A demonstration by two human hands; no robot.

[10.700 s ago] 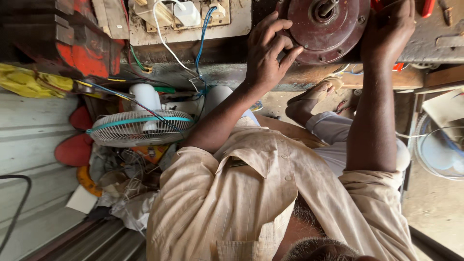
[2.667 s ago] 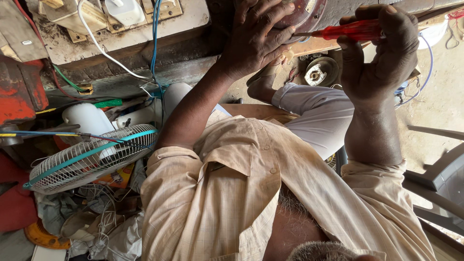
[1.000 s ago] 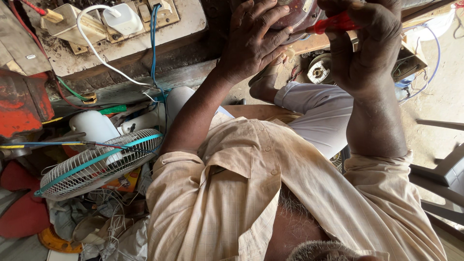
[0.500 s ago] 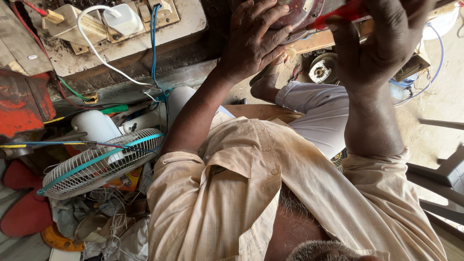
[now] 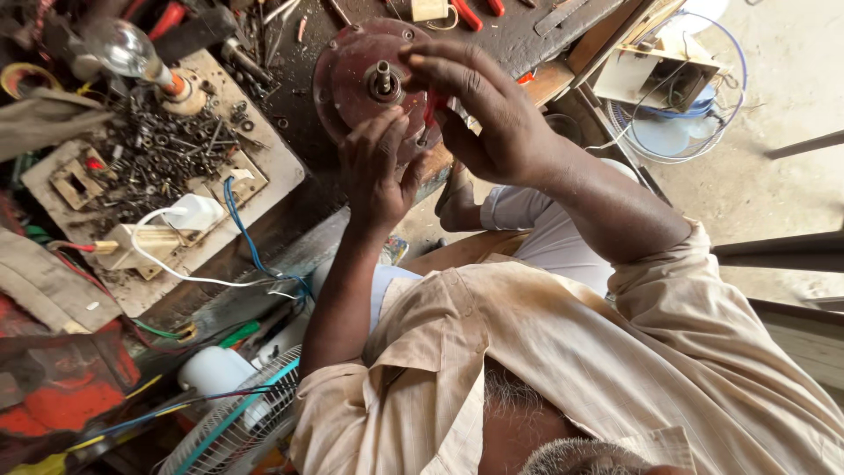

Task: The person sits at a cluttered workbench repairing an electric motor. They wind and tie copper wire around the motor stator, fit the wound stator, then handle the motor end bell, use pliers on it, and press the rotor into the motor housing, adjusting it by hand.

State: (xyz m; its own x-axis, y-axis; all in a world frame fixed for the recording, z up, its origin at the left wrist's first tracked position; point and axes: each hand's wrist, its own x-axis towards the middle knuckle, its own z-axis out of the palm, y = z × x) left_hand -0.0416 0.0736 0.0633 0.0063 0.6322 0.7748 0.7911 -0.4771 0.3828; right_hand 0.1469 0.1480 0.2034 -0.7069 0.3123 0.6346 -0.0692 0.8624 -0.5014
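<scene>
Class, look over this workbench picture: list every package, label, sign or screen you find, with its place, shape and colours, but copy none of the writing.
None can be made out: no package, label, sign or screen shows.
The bench holds only a round reddish motor housing under both hands, a board of loose screws, a clear bulb and wires.

Premises: a small electrical repair workshop. Evidence: a grimy dark worktop point(image 5: 527, 35) strewn with red-handled tools; a board point(image 5: 264, 189) heaped with loose screws and nuts point(image 5: 163, 154), fitted with a lamp bulb point(image 5: 123, 48) and trailing wires; a dismantled round motor housing point(image 5: 360, 79); fan guards point(image 5: 233, 431) on the floor nearby.
</scene>
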